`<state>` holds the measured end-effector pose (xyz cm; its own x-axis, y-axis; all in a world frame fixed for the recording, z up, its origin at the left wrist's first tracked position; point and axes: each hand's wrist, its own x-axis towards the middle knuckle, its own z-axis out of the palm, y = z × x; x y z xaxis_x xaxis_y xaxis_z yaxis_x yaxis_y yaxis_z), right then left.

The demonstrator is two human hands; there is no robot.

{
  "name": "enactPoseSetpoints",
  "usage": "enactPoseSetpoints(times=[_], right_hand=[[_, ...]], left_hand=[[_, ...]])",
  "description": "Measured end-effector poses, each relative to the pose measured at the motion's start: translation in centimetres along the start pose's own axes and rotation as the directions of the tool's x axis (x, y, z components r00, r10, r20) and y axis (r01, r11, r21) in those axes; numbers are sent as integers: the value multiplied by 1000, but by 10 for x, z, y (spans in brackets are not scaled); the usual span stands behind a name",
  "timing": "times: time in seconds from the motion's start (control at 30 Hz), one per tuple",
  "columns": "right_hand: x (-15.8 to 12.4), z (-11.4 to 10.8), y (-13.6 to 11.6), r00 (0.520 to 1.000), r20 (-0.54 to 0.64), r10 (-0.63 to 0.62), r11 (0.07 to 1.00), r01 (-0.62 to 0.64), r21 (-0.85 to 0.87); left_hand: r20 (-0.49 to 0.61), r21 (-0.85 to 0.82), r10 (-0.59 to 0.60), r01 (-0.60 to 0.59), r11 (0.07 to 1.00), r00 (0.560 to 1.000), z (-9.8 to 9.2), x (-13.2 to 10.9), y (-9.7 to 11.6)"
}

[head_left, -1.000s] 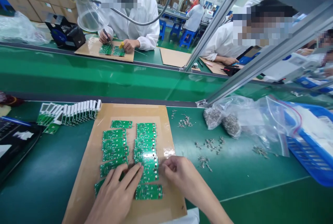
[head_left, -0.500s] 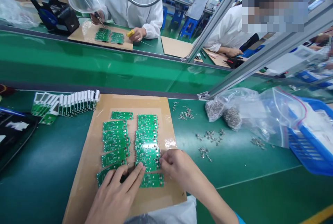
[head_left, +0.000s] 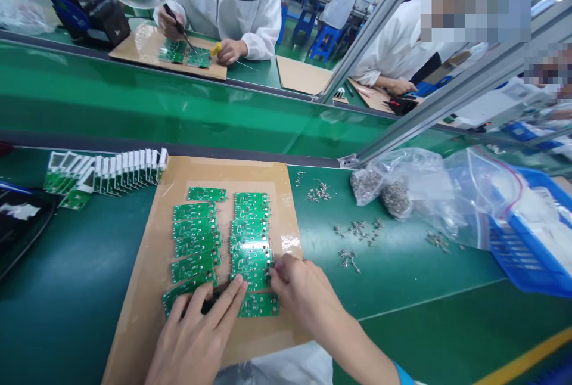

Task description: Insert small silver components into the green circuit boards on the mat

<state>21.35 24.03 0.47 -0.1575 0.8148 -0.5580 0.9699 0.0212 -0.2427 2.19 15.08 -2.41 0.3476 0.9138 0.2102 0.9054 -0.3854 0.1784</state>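
One brown cardboard sheet [head_left: 263, 173] bears two columns of green circuit boards [head_left: 249, 227], seemingly light, stiff, fragile and best gripped by their edges, as the left hand [head_left: 194, 328], fingers slightly spread, rests across them and the right hand [head_left: 301, 286] meets one edge, fingers narrowed, grip untellable.
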Motion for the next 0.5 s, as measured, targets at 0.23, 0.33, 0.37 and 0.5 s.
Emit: enactPoseSetpoints(times=[0.23,0.33,0.37,0.5], right_hand=[[-1,-2,3,997,-41,-69,992,73,104],[-3,-9,8,994,-72,-81,987,90,131],[-3,-11,9,993,-89,-74,988,85,130],[3,-18,11,978,-184,-96,978,127,165]], left_hand=[[-66,-2,37,-38,999,997,-1,4,-4],[-85,-17,60,-62,998,995,-3,9,-7],[-92,-23,66,-68,997,994,-4,11,-8],[-107,-13,71,-73,997,992,-6,22,-6]])
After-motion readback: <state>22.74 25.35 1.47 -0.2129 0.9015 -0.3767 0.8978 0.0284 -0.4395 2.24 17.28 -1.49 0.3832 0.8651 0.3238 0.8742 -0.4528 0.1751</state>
